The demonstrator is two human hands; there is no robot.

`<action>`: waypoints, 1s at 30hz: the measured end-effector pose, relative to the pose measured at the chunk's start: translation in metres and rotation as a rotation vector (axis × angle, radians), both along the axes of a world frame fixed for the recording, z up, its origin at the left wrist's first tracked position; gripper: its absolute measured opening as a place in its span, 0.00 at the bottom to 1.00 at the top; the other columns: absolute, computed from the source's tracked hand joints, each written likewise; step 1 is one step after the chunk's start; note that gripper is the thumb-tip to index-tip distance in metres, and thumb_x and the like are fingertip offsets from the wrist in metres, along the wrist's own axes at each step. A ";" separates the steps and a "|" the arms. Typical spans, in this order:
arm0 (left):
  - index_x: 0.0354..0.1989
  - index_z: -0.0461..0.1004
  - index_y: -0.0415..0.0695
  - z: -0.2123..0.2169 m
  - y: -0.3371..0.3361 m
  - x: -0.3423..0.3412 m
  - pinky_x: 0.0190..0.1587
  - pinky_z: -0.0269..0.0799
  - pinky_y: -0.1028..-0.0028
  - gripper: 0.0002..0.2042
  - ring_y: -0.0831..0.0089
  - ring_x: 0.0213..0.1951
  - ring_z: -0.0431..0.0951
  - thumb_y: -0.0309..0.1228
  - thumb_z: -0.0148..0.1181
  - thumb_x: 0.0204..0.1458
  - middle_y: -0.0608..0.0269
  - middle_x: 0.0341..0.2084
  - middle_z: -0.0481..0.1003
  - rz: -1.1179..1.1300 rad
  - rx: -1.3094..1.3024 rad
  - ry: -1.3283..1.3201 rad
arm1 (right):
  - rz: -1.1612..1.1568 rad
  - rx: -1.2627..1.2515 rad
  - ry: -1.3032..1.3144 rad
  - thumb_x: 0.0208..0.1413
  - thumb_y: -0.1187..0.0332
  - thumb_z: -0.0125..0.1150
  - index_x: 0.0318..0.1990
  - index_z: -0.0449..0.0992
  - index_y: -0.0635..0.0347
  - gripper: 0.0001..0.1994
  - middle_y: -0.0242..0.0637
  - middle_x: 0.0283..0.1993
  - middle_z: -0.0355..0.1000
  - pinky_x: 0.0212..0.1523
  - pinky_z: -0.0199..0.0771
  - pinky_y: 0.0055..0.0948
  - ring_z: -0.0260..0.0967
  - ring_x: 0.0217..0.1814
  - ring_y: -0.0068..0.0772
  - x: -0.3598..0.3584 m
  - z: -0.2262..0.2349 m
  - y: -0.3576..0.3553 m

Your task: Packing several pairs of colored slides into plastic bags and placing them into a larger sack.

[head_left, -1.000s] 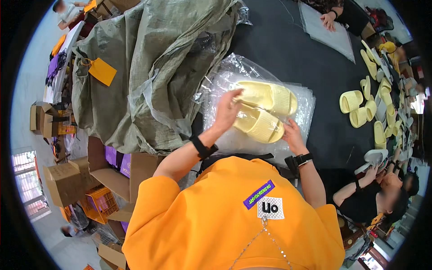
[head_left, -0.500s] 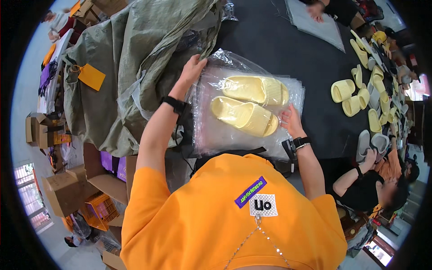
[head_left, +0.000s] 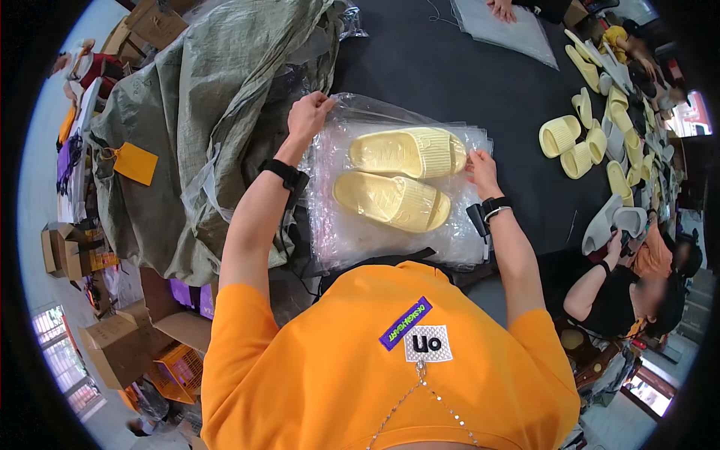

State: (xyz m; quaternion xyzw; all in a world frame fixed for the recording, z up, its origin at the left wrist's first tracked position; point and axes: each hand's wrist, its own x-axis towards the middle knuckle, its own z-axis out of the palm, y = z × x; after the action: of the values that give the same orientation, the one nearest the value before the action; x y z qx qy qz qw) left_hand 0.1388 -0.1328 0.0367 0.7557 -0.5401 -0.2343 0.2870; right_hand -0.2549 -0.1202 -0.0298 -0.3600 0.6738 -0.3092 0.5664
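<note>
Two pale yellow slippers, an upper one (head_left: 401, 152) and a lower one (head_left: 386, 199), lie side by side with their toes to the right, inside a clear plastic bag (head_left: 375, 111). Under them is a stack of similar clear bags (head_left: 349, 244) on the dark table. At the bag's upper left corner, my left hand (head_left: 307, 116) pinches the film and stretches it taut. My right hand (head_left: 484, 174) is closed at the bag's right edge, beside the upper slipper's toe. Its fingertips are partly hidden, but they appear to grip the film.
A large grey-green woven sack (head_left: 195, 142) with an orange tag (head_left: 136, 163) lies to the left. Loose slippers (head_left: 577, 142) are piled on the right, where a co-worker (head_left: 619, 296) handles grey ones. Another person's hand (head_left: 502, 9) rests on plastic sheets (head_left: 510, 34) at the far side.
My left hand has pulled the bag's upper corner out to the left. My right hand has moved up slightly along the right edge, its fingers now closed. The whole view has shifted a little.
</note>
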 end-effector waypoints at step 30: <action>0.35 0.66 0.48 0.029 0.046 0.053 0.28 0.72 0.75 0.11 0.71 0.28 0.74 0.17 0.56 0.46 0.60 0.27 0.72 0.249 -0.040 1.523 | 0.004 -0.234 -0.485 0.56 0.67 0.54 0.40 0.67 0.56 0.07 0.30 0.37 0.70 0.39 0.71 0.22 0.68 0.39 0.20 0.015 0.011 0.005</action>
State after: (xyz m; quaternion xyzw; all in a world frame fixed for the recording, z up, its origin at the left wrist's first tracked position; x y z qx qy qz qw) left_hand 0.1919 -0.0867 0.0656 0.4359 -0.1086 -0.6459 0.6172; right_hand -0.2403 -0.1150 -0.0192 -0.3397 0.4772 -0.4609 0.6667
